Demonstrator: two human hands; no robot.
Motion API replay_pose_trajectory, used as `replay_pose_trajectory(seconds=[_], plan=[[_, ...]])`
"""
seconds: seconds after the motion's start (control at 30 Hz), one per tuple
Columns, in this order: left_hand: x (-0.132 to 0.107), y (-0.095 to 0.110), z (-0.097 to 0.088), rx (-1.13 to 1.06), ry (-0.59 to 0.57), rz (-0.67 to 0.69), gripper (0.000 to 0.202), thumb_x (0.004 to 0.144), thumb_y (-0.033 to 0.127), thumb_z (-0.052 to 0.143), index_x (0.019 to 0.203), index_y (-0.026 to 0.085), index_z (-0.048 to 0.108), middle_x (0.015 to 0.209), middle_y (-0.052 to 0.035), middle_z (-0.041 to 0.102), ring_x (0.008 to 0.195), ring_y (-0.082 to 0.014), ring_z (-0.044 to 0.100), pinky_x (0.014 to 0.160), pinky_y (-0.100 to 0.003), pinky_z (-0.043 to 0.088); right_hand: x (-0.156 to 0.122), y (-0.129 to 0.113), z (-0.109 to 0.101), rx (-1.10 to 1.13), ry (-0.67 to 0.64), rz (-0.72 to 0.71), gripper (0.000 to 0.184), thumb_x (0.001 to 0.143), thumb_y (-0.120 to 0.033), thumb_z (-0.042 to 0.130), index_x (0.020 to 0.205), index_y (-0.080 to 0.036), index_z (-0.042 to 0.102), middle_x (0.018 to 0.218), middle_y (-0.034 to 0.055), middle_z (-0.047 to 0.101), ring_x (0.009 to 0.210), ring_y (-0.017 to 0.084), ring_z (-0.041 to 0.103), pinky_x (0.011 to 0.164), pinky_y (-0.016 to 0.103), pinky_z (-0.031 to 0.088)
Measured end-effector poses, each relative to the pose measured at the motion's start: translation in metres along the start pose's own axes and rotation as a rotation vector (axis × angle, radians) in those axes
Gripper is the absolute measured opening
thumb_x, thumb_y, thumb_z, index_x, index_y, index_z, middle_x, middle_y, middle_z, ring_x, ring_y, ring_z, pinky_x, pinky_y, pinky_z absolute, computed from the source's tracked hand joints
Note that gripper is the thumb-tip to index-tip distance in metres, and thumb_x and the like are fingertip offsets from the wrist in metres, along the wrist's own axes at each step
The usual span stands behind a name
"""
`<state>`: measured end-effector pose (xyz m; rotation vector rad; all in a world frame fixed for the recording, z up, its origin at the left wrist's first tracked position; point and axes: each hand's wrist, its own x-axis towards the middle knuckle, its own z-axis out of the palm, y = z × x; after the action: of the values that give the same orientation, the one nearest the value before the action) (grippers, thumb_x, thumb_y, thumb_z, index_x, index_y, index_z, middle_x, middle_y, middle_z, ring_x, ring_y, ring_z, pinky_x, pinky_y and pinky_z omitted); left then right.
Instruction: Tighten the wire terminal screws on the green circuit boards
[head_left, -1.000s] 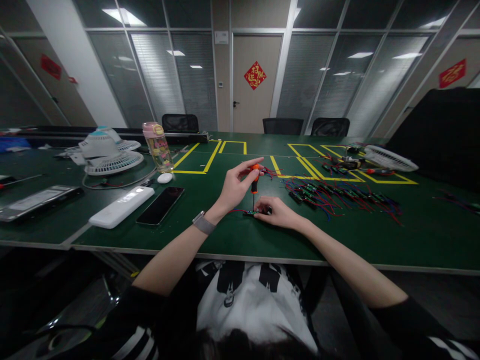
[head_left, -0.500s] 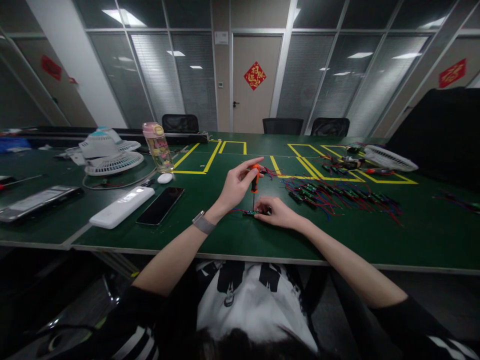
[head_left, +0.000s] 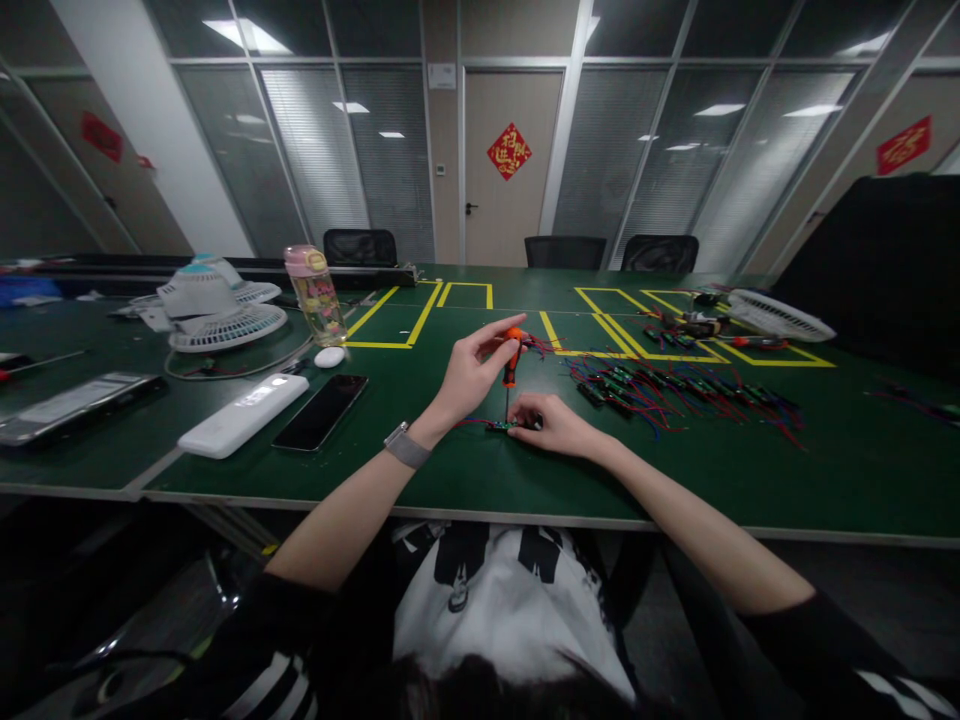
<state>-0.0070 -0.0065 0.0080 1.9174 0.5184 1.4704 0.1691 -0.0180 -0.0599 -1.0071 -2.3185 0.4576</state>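
Note:
Upright over the table stands an orange-and-black screwdriver (head_left: 511, 368), its handle top pinched by my left hand (head_left: 474, 370). The thin shaft runs down to a small green circuit board (head_left: 501, 427) lying on the green table (head_left: 450, 478). At the board's right end my right hand (head_left: 553, 424) is closed, its fingertips steadying the board. Red wires (head_left: 472, 422) trail out from the board's left side. Exactly where the screwdriver's tip meets the board is too small to make out.
Right of my hands lies a heap of wired circuit boards (head_left: 675, 388). To the left are a black phone (head_left: 321, 412), a white power bank (head_left: 244, 415), a white round case (head_left: 329, 357), a pink-lidded bottle (head_left: 315, 295) and a white fan (head_left: 225, 310). Yellow tape (head_left: 409, 345) marks the tabletop.
My left fingers have shifted very slightly on the screwdriver's handle. The screwdriver, the board and my right hand stay in place.

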Motion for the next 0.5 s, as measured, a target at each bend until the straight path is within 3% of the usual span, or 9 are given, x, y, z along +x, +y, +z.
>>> replay_pose_trajectory(seconds=[0.13,0.27,0.33,0.5], plan=[[-0.0008,-0.0019,-0.0005,0.172,0.097,0.063,0.033,0.080,0.031,0.066,0.112,0.026,0.067,0.110,-0.0053,0.058,0.100,-0.0145,0.057,0.087,-0.026,0.049,0.0001,-0.0008,0.0001,-0.002,0.003,0.003,0.009,0.075,-0.019,0.066,0.084,-0.015,0.064,0.069,-0.0008,0.057,0.060,0.011,0.051,0.057,0.022,0.039],[0.0012,-0.0021,-0.0024,0.105,0.024,0.050,0.034,0.091,0.024,0.047,0.122,0.025,0.061,0.130,-0.0058,0.053,0.121,-0.0169,0.050,0.104,-0.032,0.040,0.0002,-0.0009,0.0000,0.005,-0.005,0.007,0.010,0.076,-0.020,0.065,0.085,-0.015,0.064,0.069,-0.0005,0.057,0.061,0.011,0.051,0.056,0.022,0.039],[0.0017,-0.0009,-0.0019,0.016,-0.021,0.012,0.037,0.092,0.021,0.042,0.126,0.024,0.057,0.131,-0.0063,0.056,0.116,-0.0169,0.056,0.104,-0.035,0.040,0.0002,-0.0010,-0.0002,0.004,-0.007,0.003,0.010,0.076,-0.020,0.065,0.085,-0.015,0.064,0.070,-0.0004,0.057,0.061,0.011,0.052,0.057,0.022,0.039],[-0.0005,0.0011,0.0004,-0.010,0.002,-0.030,0.036,0.085,0.025,0.059,0.121,0.021,0.060,0.108,-0.0071,0.068,0.087,-0.0139,0.066,0.079,-0.027,0.053,0.0000,-0.0025,-0.0012,0.000,-0.005,0.007,0.009,0.077,-0.020,0.065,0.084,-0.015,0.063,0.069,-0.0007,0.057,0.061,0.011,0.051,0.057,0.022,0.039]])
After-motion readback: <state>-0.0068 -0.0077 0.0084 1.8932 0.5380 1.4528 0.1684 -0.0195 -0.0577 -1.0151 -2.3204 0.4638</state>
